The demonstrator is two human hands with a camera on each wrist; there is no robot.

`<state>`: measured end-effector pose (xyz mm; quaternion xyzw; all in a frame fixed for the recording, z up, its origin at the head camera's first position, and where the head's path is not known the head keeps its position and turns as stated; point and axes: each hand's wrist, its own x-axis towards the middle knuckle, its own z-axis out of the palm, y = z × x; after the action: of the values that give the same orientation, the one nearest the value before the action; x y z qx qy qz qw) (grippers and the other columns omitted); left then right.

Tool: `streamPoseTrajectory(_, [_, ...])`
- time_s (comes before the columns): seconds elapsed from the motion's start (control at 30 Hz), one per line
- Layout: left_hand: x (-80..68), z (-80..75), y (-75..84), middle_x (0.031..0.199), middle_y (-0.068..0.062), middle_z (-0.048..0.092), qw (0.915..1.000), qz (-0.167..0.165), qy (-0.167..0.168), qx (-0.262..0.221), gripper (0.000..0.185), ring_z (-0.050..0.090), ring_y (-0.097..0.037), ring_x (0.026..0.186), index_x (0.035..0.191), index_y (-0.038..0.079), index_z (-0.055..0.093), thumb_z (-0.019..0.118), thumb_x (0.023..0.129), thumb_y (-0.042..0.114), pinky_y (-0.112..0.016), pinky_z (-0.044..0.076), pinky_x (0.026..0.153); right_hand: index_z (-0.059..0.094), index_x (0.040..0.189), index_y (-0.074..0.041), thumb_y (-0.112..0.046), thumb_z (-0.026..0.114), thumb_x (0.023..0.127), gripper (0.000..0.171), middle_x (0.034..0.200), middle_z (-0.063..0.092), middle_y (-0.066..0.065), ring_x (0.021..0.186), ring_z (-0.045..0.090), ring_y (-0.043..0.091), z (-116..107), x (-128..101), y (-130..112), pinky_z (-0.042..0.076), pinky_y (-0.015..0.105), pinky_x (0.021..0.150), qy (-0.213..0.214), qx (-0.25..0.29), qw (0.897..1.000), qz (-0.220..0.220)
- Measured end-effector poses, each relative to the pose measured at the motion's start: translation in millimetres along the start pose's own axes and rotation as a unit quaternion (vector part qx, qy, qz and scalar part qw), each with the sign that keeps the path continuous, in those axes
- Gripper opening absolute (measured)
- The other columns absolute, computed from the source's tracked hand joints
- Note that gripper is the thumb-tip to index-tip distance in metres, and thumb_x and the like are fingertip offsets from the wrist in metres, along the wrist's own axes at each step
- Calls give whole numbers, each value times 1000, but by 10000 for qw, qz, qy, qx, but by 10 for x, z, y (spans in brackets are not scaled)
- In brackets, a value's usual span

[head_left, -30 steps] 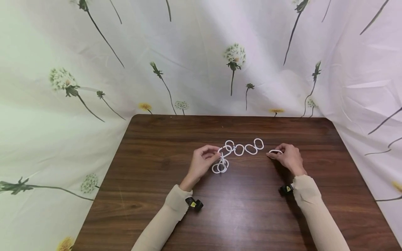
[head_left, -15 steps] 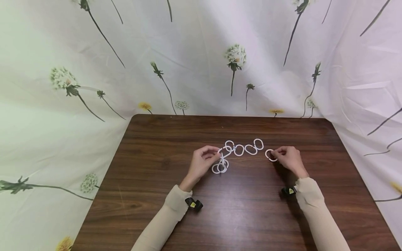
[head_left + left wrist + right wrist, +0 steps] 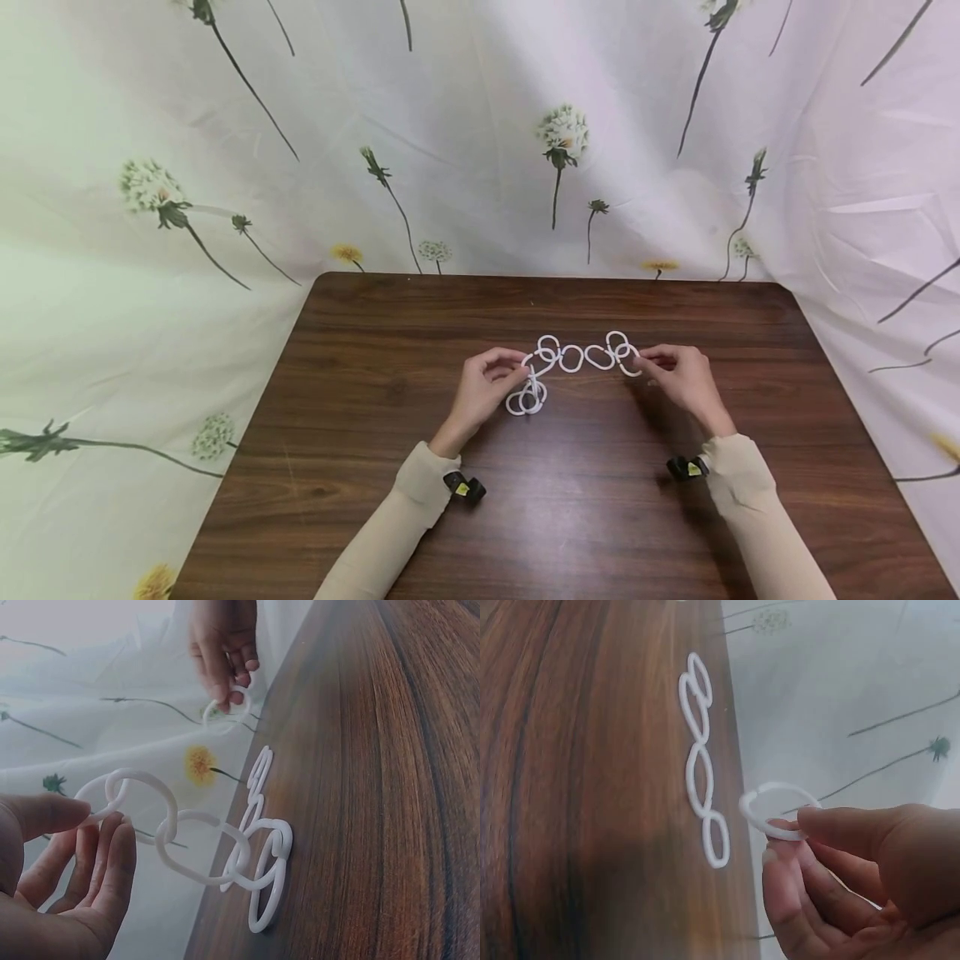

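Observation:
Thumb and fingers of my left hand (image 3: 480, 396) pinch one white plastic ring (image 3: 90, 787) of a linked chain. From that ring, more linked rings (image 3: 166, 859) hang down to the table in the left wrist view. My right hand (image 3: 686, 379) pinches a single white ring (image 3: 761, 823), which has a small gap in its side. In the head view this ring overlaps the rings at the right end of the row. Several white rings (image 3: 710, 780) lie in a line on the table between the hands, and the right wrist view shows the held ring raised above the tabletop.
The brown wood-grain table (image 3: 420, 317) ends at a back edge just beyond the rings. A white cloth (image 3: 480, 167) printed with dandelions hangs behind and at both sides. Each wrist wears a small black camera (image 3: 463, 488).
My right hand has turned its ring and moved it left, from apart to overlapping the right end of the row. The left hand and its rings have stayed nearly still.

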<state>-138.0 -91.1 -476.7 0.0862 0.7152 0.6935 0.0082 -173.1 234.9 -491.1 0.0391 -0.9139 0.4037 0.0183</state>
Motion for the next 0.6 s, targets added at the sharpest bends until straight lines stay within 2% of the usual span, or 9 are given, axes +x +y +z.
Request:
streamPoseTrajectory(0.17, [-15, -5, 14, 101, -32, 66, 10000, -20, -18, -7, 25, 66, -23, 84, 109, -10, 66, 71, 88, 1, -17, 55, 75, 75, 97, -10, -26, 75, 88, 18, 86, 77, 11, 65, 71, 11, 7, -18, -100, 54, 19, 55, 163, 78, 9997, -181])
streamPoseTrajectory(0.3, [-22, -6, 31, 100, -32, 66, 10000, -55, -15, -23, 25, 65, -20, 82, 109, -11, 66, 70, 88, 1, -17, 55, 74, 74, 97, -10, -26, 74, 89, 18, 88, 77, 12, 70, 73, 17, 11, -28, -173, 57, 22, 57, 175, 273, 9994, -128])
streamPoseTrajectory(0.43, [-21, -6, 39, 100, -31, 66, 10000, -29, -11, -25, 23, 65, -19, 82, 108, -10, 67, 70, 88, 0, -17, 55, 74, 73, 97, -11, -27, 73, 89, 18, 87, 77, 12, 75, 75, 22, 23, -36, -238, 54, 19, 57, 161, 299, 9993, -125])
streamPoseTrajectory(0.6, [1, -5, -44, 99, -30, 67, 10000, 56, 22, -7, 22, 67, -15, 81, 107, -9, 67, 71, 87, 0, -17, 56, 74, 73, 96, -12, -28, 74, 89, 17, 87, 77, 11, 72, 73, 12, 46, -64, -340, 53, 18, 58, 165, 387, 9988, -250])
